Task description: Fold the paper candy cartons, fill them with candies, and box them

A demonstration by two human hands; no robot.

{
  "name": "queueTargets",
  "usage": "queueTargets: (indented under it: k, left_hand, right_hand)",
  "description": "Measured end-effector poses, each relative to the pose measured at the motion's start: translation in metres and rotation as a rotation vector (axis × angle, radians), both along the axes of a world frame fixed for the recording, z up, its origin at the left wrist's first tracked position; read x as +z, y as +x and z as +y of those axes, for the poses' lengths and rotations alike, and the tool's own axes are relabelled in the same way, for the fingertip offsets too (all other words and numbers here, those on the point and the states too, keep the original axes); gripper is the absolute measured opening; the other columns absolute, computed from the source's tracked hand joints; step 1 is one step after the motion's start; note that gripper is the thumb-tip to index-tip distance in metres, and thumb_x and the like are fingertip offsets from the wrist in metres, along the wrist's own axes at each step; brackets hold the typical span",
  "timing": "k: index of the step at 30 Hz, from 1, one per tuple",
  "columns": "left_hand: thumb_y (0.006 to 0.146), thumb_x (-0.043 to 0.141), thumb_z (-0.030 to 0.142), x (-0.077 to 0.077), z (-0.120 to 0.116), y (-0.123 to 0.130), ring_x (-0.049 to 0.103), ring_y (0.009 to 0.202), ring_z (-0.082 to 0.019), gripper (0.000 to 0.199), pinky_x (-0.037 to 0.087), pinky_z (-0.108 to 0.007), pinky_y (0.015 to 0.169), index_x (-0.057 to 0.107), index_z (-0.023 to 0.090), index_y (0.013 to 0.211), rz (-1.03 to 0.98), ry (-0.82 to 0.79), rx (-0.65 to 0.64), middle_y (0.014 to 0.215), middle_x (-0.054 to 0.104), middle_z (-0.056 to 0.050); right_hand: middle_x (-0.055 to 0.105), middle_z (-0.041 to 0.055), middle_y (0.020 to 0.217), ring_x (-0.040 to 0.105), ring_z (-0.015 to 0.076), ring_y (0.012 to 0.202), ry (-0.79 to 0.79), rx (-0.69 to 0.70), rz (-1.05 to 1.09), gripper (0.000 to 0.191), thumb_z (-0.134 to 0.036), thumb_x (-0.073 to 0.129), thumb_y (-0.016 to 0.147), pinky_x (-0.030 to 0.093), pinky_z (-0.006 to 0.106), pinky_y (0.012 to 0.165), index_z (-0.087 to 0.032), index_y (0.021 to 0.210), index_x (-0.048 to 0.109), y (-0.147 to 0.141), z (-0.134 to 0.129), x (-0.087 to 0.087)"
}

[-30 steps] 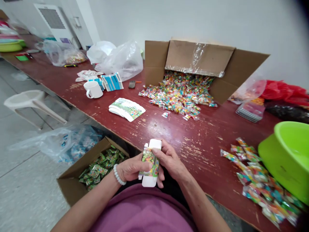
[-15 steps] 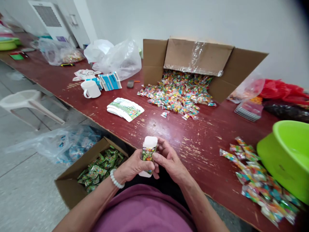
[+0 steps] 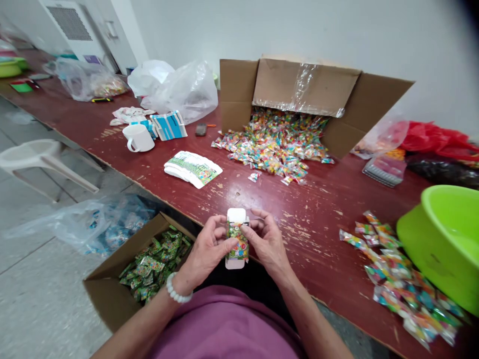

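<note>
A small printed carton (image 3: 236, 239), green with colourful pictures, is held upright over the table's front edge; its white end flaps stick out at top and bottom. My left hand (image 3: 210, 248) grips its left side, thumb on the front. On the right side, my right hand (image 3: 266, 244) holds it with the thumb near the upper front. Beyond them a stack of flat printed cartons (image 3: 192, 169) lies on the red table (image 3: 254, 199). Wrapped candies (image 3: 277, 144) spill from a large cardboard box (image 3: 307, 87) on its side.
A box of green packets (image 3: 153, 264) stands below the table edge at left, beside a plastic bag (image 3: 112, 224). A white mug (image 3: 138, 138) is farther back. At right are a green basin (image 3: 430, 239) and longer candy packs (image 3: 404, 279). A white stool (image 3: 33, 154) stands left.
The small carton has turned to face me more squarely, and its printed front shows more. My left hand has shifted its hold, fingers now at the carton's left side.
</note>
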State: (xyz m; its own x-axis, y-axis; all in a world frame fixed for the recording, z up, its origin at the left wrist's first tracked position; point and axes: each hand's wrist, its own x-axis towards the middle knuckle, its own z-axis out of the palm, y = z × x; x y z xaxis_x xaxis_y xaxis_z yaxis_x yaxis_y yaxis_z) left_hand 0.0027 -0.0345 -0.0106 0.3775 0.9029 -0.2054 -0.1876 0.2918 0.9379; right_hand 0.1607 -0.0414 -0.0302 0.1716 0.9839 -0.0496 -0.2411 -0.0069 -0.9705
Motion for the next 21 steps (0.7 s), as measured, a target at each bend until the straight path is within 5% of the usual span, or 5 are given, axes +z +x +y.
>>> queueTargets:
  k: [4, 12, 17, 21]
  left_hand:
    - [0.083, 0.074, 0.031, -0.001, -0.007, 0.0, 0.071, 0.082, -0.019, 0.062, 0.057, -0.033, 0.075, 0.039, 0.028, 0.133, 0.073, 0.095, 0.076, 0.101, 0.072, -0.003]
    - [0.082, 0.072, 0.039, 0.0, -0.002, -0.001, 0.068, 0.078, -0.019, 0.031, 0.055, -0.029, 0.071, 0.065, 0.021, 0.106, 0.121, 0.047, 0.014, 0.091, 0.073, -0.003]
    - [0.079, 0.073, 0.044, 0.003, 0.002, -0.005, 0.068, 0.086, -0.021, 0.03, 0.055, -0.028, 0.074, 0.067, 0.022, 0.099, 0.292, 0.118, 0.082, 0.099, 0.073, -0.004]
    - [0.066, 0.084, 0.043, 0.005, 0.008, 0.0, 0.07, 0.08, -0.02, 0.047, 0.057, -0.026, 0.068, 0.057, 0.027, 0.101, 0.253, 0.084, 0.173, 0.09, 0.072, 0.001]
  right_hand:
    - [0.067, -0.0019, 0.083, 0.062, 0.0135, 0.07, 0.007, 0.01, 0.048, 0.033, -0.035, 0.074, 0.08, 0.05, 0.025, 0.064, -0.023, 0.106, 0.058, -0.006, -0.003, -0.001]
    - [0.062, -0.0026, 0.066, 0.053, 0.0112, 0.058, -0.062, 0.111, -0.018, 0.03, -0.045, 0.073, 0.079, 0.045, 0.024, 0.057, -0.018, 0.073, 0.063, 0.004, 0.0, 0.004]
    - [0.062, -0.0062, 0.069, 0.057, 0.0105, 0.06, -0.046, 0.149, 0.064, 0.037, -0.039, 0.084, 0.064, 0.047, 0.023, 0.062, -0.022, 0.091, 0.065, 0.007, 0.009, 0.004]
    - [0.064, -0.0025, 0.07, 0.056, 0.0104, 0.06, -0.027, 0.252, -0.019, 0.031, -0.046, 0.079, 0.072, 0.048, 0.023, 0.058, -0.019, 0.081, 0.068, 0.01, 0.013, -0.002]
